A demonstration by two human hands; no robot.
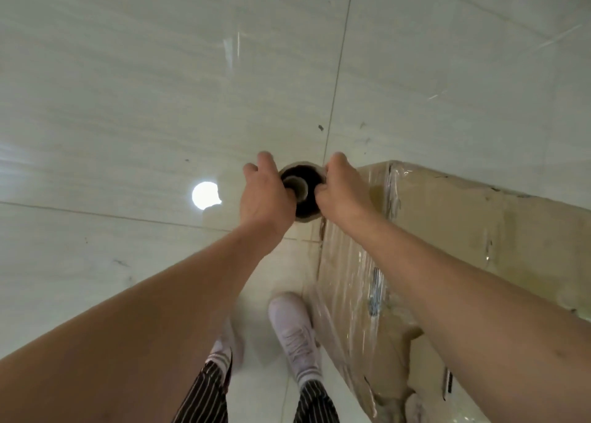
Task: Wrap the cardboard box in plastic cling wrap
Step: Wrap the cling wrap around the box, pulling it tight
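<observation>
Hands: left hand (265,192) and right hand (340,189) both grasp the top end of the cling wrap roll (302,168), one on each side, fingers curled over its rim
Roll: upright, seen end-on, held just beside the near corner of the cardboard box (463,230)
Box: stands on the tiled floor (128,102) to the person's right, its top mostly plain brown cardboard with a few glints near the edges
Film: glossy, wrinkled plastic (351,278) lies over the side face nearest the person and up to the corner by the roll; whether it runs unbroken to the roll I cannot tell
Done: at least that one side looks covered
Remaining: by my judgement the top and the hidden sides may need passes, then tearing off and smoothing the tail
Feet: white shoe (294,326) close beside the covered face
</observation>
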